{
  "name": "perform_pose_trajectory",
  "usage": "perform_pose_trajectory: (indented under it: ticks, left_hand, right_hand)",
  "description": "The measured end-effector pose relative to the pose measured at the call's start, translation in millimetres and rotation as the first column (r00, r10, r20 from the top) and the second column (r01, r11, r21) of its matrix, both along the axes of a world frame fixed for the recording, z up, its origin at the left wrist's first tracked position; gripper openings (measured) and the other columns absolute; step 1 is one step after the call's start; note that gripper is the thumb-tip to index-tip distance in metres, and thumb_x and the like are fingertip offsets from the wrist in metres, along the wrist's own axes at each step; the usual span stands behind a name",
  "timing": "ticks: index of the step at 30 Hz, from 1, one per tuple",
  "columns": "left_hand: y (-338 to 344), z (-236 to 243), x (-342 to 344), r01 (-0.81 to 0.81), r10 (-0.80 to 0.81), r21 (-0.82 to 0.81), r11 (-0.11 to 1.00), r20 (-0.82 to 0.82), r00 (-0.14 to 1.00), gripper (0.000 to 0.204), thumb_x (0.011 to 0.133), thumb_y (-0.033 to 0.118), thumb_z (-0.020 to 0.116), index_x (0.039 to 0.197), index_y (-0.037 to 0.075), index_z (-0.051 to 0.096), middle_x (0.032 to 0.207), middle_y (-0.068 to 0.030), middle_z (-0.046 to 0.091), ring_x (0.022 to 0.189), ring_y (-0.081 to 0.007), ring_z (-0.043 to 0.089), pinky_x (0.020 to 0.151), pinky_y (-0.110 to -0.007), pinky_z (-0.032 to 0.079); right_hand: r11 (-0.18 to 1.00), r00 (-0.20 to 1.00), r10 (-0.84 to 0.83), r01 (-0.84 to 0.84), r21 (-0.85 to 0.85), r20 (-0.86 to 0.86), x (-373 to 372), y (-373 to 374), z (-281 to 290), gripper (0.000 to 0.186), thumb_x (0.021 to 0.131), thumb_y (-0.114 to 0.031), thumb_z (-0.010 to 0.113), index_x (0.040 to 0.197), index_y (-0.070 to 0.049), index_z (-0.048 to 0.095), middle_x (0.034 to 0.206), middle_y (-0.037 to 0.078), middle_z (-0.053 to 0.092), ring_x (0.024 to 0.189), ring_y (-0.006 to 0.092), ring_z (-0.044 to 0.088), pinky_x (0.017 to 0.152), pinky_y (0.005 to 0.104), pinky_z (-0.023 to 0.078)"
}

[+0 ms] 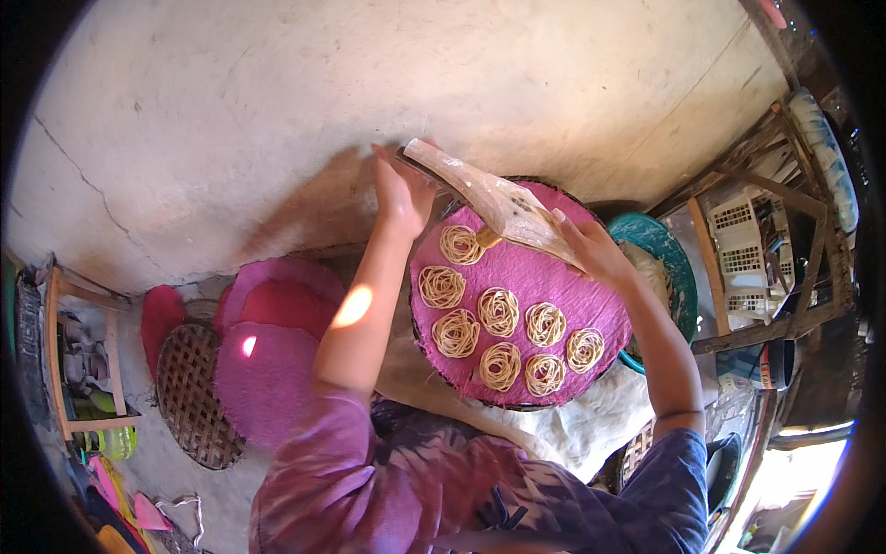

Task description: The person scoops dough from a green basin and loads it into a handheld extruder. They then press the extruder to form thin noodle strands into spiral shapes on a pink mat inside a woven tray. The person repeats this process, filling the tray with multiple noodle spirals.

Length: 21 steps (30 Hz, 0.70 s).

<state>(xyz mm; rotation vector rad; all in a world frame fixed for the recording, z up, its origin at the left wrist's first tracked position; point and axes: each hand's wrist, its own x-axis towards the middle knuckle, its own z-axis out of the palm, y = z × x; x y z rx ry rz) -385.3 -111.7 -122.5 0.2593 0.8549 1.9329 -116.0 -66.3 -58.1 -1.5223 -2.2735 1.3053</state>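
Note:
A long, pale, flour-dusted wooden board (pixel 494 198) with dark spots near its middle slants above the round pink cloth-covered tray (pixel 591 300). Its upper left end rests in my left hand (pixel 404 196), whose fingers are partly hidden behind it. At the lower right end my right hand (pixel 595 251) closes over the edge. A tan knob-like piece (pixel 487 238) sticks out below the board, beside a coiled noodle nest (pixel 461 245). Several more noodle nests (pixel 499 312) lie spaced apart on the pink cloth; the board hides the tray's upper part.
A teal basin (pixel 681 268) holding pale stuff stands right of the tray. Pink and red round cloths (pixel 263 379) and a woven basket tray (pixel 196 392) lean at left. A wooden rack (pixel 812 231) with a white plastic crate (pixel 743 245) is at right, and a wall (pixel 369 74) ahead.

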Motion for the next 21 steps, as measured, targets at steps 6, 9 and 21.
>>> perform_pose_trajectory:
  ticks: [6,9,21]
  left_hand:
    - [-22,-44,8,0.314,-0.512,-0.424,0.849,-0.806,0.296,0.073,0.095,0.069,0.04,0.121,0.004,0.061,0.107,-0.0096,0.067,0.105,-0.0224,0.059,0.096,-0.04,0.043]
    - [-17,-52,9,0.354,-0.639,-0.537,0.765,-0.699,0.321,0.076,0.093,0.069,0.044,0.13,0.004,0.058,0.12,-0.01,0.065,0.114,-0.0201,0.055,0.1,-0.039,0.041]
    - [-11,-42,18,0.327,-0.713,-0.633,0.701,-0.607,0.351,0.073,0.096,0.064,0.044,0.134,0.003,0.056,0.131,-0.0127,0.06,0.124,-0.0196,0.052,0.106,-0.036,0.038]
  right_hand:
    - [0.997,0.994,0.007,-0.016,-0.081,-0.114,14,-5,-9,0.074,0.097,-0.066,0.041,0.084,0.001,0.07,0.057,0.005,0.054,0.05,0.0123,0.052,0.047,0.0313,0.04]
    - [0.999,0.989,0.007,-0.013,-0.042,-0.149,15,-6,-13,0.073,0.097,-0.065,0.042,0.088,0.002,0.07,0.058,0.004,0.054,0.052,0.0119,0.051,0.048,0.0313,0.04]
    - [0.986,0.987,0.004,0.023,0.168,-0.162,17,-10,-29,0.068,0.099,-0.057,0.047,0.092,0.007,0.068,0.059,0.009,0.054,0.059,0.0147,0.051,0.054,0.0364,0.041]
